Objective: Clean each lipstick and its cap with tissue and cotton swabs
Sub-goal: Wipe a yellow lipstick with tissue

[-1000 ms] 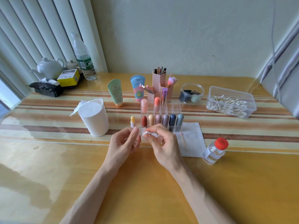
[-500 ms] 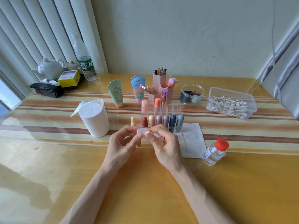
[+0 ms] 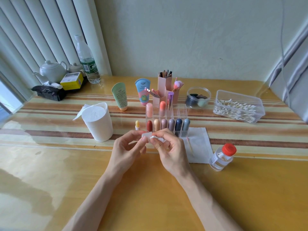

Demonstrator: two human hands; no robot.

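Left hand (image 3: pixel 128 147) fingers pinch small translucent white plastic cap (image 3: pixel 146 135) just above counter (image 3: pixel 150 194); right hand (image 3: pixel 172 151) fingers pinch soft white tissue wad (image 3: pixel 157 138) against it. Cap likely light, stiff, slippery: grip its sides.

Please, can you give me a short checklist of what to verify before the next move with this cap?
1. Left hand grips the clear cap: ok.
2. Right hand holds the tissue wad at the cap: ok.
3. Cap inside is clean: cannot tell.
4. Yellow lipstick stands upright, uncapped: ok.
5. Cotton swab lies ready on the tissue sheet: ok.
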